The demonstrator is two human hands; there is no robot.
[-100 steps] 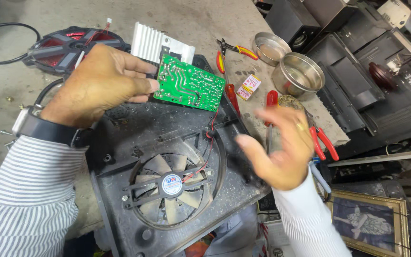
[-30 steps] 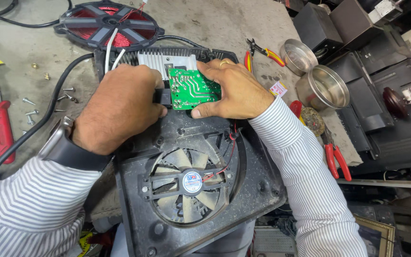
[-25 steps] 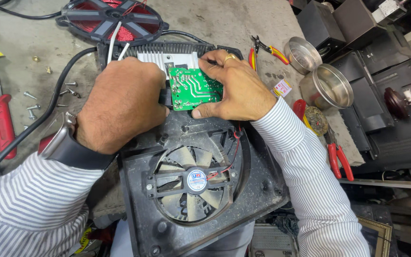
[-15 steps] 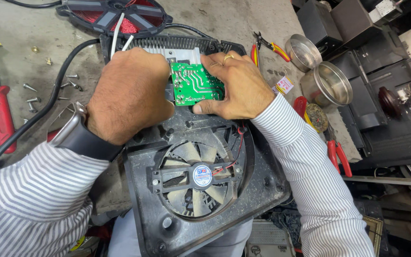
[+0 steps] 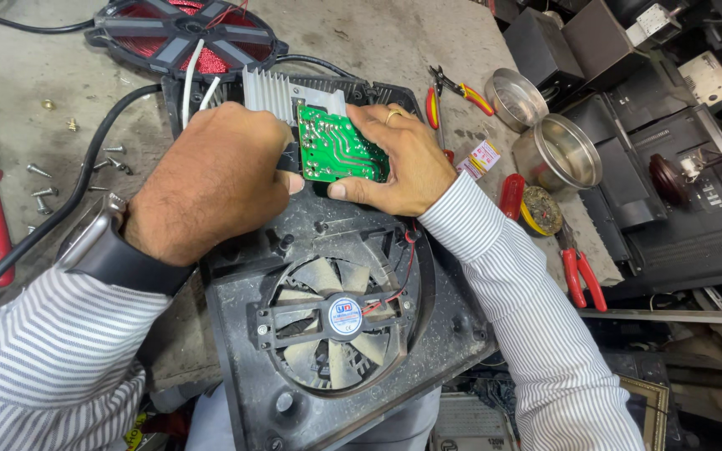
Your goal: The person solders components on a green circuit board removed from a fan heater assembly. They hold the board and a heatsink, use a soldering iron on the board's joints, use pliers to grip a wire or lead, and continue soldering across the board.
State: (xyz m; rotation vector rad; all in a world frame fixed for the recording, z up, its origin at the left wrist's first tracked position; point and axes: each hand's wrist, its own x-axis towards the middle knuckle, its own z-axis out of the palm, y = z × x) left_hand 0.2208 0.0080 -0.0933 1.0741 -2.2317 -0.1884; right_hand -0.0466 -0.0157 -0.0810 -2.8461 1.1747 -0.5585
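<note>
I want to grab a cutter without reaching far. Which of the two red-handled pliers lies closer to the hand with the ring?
The pliers with red and yellow handles, lying just beyond the right hand near the upper metal tin. The all-red pair lies farther off, at the table's right edge.

My left hand point(image 5: 215, 179) and right hand point(image 5: 399, 159) both grip a green circuit board point(image 5: 340, 150), fingers pressed to its opposite edges, holding it over the upper part of a dusty black housing point(image 5: 327, 276) with a finned heatsink point(image 5: 273, 92) just behind the board. Below my hands a cooling fan point(image 5: 340, 321) sits in the housing. On the bench lie a red coil disc point(image 5: 181, 33), loose screws point(image 5: 43, 179), two round tins point(image 5: 557, 150) and red-handled pliers point(image 5: 578, 276).
</note>
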